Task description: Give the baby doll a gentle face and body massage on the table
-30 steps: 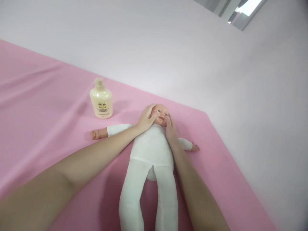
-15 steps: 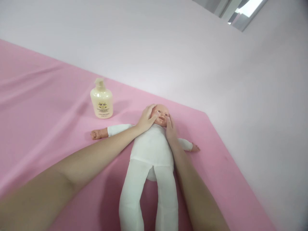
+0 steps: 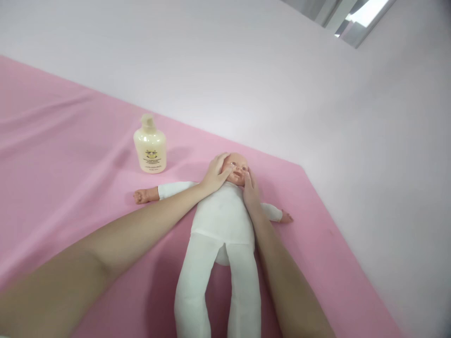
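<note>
Doll point(image 3: 222, 220), dressed in a white suit, is being shown lying on its back on the pink sheet point(image 3: 63, 155), its head point(image 3: 238, 168) pointing toward the far edge of the sheet and its legs running toward the near edge. The doll is being shown near the far right corner of the sheet, with both short arms spread out sideways and the small bare hands resting on the fabric.

The left hand point(image 3: 214, 172) is being laid against the left side of the doll's head, fingers spread apart and curved over the cheek and temple; nothing is being clamped, only touched. The right hand point(image 3: 249, 190) is being pressed flat against the other side of the head, fingers held together and pointing toward the far edge, the fingertips touching the cheek. The head is thus being framed between the two hands, the face left uncovered and looking up. Both forearms are being extended from the near edge, one on each side of the doll's body.

A cream-coloured pump bottle point(image 3: 150, 146) is being shown upright on the sheet, to the left of the doll's head and apart from it, near the far edge. A pale wall point(image 3: 246, 70) is being shown rising behind the far edge.
</note>
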`<control>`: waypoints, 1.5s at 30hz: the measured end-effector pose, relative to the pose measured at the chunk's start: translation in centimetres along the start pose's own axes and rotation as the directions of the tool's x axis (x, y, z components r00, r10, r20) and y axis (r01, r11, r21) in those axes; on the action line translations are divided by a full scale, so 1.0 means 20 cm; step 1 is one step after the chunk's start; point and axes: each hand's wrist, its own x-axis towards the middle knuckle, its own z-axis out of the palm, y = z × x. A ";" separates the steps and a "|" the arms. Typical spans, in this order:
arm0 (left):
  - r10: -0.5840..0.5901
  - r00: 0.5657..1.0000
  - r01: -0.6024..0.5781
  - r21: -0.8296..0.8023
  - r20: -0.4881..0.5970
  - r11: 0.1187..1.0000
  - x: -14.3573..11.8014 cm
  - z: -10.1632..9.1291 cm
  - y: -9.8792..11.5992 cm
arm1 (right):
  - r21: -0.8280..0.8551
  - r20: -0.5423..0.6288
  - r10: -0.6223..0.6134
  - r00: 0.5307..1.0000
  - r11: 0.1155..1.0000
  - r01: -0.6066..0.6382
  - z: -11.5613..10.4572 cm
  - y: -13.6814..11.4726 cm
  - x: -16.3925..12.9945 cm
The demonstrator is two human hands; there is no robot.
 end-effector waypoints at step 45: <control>0.001 1.000 -0.001 0.004 -0.004 1.000 0.00 0.03 0.00 | -0.029 -0.034 0.031 0.999 0.999 -0.032 -0.02 0.02 0.01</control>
